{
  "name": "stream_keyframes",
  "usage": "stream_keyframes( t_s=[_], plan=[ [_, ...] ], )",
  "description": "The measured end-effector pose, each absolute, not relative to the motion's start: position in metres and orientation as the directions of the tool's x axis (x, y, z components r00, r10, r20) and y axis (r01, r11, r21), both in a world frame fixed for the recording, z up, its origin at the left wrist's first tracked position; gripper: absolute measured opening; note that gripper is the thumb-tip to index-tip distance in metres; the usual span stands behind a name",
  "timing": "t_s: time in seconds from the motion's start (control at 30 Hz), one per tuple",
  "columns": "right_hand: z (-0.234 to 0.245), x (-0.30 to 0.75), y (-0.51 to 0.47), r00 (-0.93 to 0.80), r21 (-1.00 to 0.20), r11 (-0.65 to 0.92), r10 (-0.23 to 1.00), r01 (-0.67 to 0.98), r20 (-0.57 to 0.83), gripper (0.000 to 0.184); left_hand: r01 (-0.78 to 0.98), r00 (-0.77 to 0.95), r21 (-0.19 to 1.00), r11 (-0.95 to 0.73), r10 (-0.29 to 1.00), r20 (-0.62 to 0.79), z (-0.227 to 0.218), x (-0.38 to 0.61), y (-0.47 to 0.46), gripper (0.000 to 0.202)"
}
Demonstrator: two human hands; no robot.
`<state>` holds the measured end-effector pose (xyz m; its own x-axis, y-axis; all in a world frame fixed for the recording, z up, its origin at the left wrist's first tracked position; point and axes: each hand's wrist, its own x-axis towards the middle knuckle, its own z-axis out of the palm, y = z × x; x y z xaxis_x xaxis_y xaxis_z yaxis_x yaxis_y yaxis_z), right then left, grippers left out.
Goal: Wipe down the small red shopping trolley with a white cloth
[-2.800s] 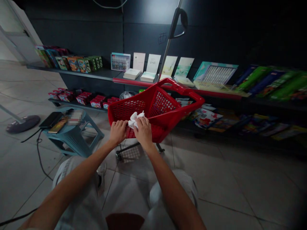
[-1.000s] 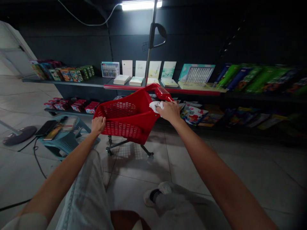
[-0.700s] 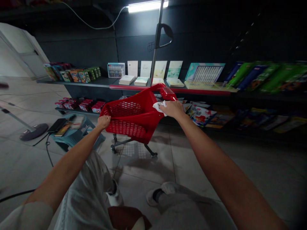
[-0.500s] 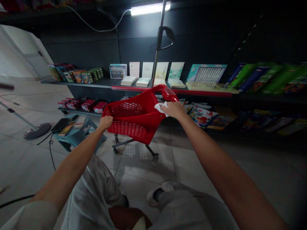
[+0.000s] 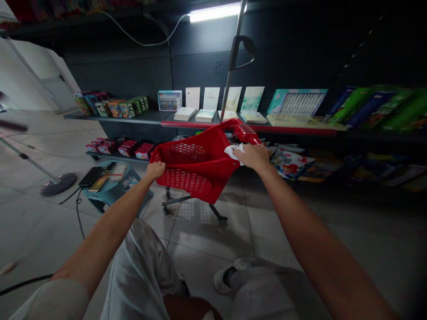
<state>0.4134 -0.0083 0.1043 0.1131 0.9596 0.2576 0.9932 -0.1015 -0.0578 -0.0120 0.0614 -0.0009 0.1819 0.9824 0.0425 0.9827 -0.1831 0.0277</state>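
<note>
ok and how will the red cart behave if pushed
The red cart likely rolls easily, since small wheels show beneath. It may be light for its size, as the perforated basket looks like plastic. The left hand, gripping one end, could hold it back.

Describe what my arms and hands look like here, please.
Your left hand and right hand are bare, with no gloves, rings or watch visible. The left forearm and right forearm are uncovered too, with no markings I can make out. A plain, pale sleeve ends above the left forearm; no right sleeve is in view.
</note>
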Motion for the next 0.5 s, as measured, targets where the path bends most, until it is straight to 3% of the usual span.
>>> stream_keyframes(
  t_s=[0.27,0.4,0.5],
  plan=[
    [0.111,0.389,-0.019,0.143,-0.024,-0.142,0.957,0.990,0.251,0.059,0.992,0.129,-0.002,-0.130,0.987,-0.092,0.020,0.013,0.086,0.051],
    [0.117,0.379,-0.020,0.169,-0.015,-0.169,0.962,0.985,0.214,0.060,0.930,0.364,0.092,-0.356,0.926,-0.100,0.022,0.058,0.089,0.064],
    [0.120,0.371,-0.017,0.196,-0.009,-0.197,0.967,0.980,0.161,0.064,0.845,0.532,0.141,-0.516,0.838,-0.119,0.022,0.097,0.092,0.063]
  ],
)
